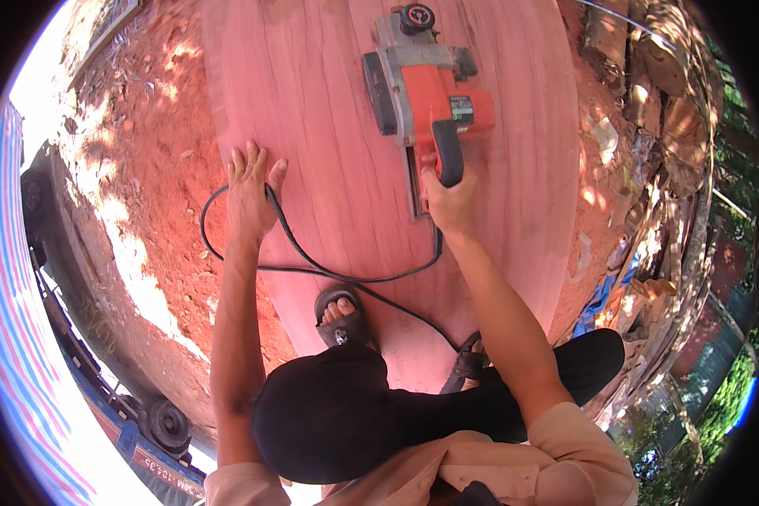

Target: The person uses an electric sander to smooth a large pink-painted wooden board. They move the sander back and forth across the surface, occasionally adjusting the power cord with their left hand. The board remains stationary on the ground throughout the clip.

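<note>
A red and grey electric hand planer (426, 93) rests on a wide reddish wooden slab (312, 101). My right hand (449, 198) is wrapped round its black rear handle (449, 153). Over by the slab's left edge, my left hand (251, 190) lies flat with the fingers stretched out. A black power cord (354, 277) runs from the planer's rear, loops across the wood and passes at my left hand, partly hidden there. Whether the fingers touch the cord I cannot tell.
My sandalled foot (339, 314) stands on the slab, with the cord close by. Red soil (164, 169) borders the wood. Cut logs (683, 143) are piled at right. On the far left are a striped sheet (25, 337) and a vehicle with a wheel (169, 423).
</note>
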`<action>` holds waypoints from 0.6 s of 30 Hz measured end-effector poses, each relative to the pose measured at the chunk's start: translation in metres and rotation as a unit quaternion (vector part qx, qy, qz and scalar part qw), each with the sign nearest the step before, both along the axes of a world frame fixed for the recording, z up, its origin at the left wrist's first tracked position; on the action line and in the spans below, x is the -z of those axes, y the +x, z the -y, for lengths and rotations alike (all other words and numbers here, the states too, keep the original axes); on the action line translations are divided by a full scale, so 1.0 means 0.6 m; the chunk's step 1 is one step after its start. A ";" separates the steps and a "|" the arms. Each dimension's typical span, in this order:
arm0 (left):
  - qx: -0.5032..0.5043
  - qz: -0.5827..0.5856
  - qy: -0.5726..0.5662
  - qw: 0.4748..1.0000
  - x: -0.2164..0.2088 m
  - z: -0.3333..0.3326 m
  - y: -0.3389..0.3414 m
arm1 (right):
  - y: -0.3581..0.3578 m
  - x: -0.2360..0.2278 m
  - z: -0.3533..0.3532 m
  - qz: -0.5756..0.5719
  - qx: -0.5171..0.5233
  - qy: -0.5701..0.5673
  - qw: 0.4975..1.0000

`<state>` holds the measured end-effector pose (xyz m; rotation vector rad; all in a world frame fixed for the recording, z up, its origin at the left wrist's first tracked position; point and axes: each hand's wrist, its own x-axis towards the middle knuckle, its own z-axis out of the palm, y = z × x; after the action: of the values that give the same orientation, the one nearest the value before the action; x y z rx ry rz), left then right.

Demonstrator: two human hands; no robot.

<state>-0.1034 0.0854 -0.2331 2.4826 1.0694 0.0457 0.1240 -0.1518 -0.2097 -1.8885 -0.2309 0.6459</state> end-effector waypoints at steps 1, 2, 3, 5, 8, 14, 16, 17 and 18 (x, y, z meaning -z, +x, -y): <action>0.001 0.001 0.003 1.000 0.000 0.000 0.000 | 0.029 0.000 -0.034 -0.011 0.002 0.005 1.000; -0.001 0.000 0.002 1.000 0.000 0.001 0.000 | 0.061 0.002 -0.072 0.013 0.004 0.026 1.000; 0.001 0.001 0.000 1.000 0.000 0.002 0.000 | 0.094 0.006 -0.112 0.037 0.001 0.055 0.998; -0.004 0.006 -0.004 1.000 0.001 0.004 -0.001 | 0.170 0.013 -0.192 0.023 -0.005 0.079 0.997; -0.006 0.002 0.000 1.000 0.000 0.005 -0.001 | 0.273 0.012 -0.313 0.102 -0.040 0.061 0.992; -0.036 0.020 -0.074 0.996 -0.010 -0.006 0.000 | 0.290 0.006 -0.350 0.026 -0.053 0.101 0.993; -0.045 0.020 -0.100 0.994 -0.017 -0.010 0.001 | 0.224 0.019 -0.273 0.012 -0.022 0.089 0.996; -0.046 0.024 -0.108 0.993 -0.021 -0.011 0.000 | 0.180 0.020 -0.218 0.001 -0.015 0.088 0.996; -0.047 0.028 -0.113 0.992 -0.025 -0.015 0.001 | 0.130 0.018 -0.156 0.009 -0.011 0.073 0.997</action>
<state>-0.1027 0.0941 -0.2184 2.2163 1.1022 0.0222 0.2022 -0.0582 -0.2205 -1.7546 -0.3030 0.6123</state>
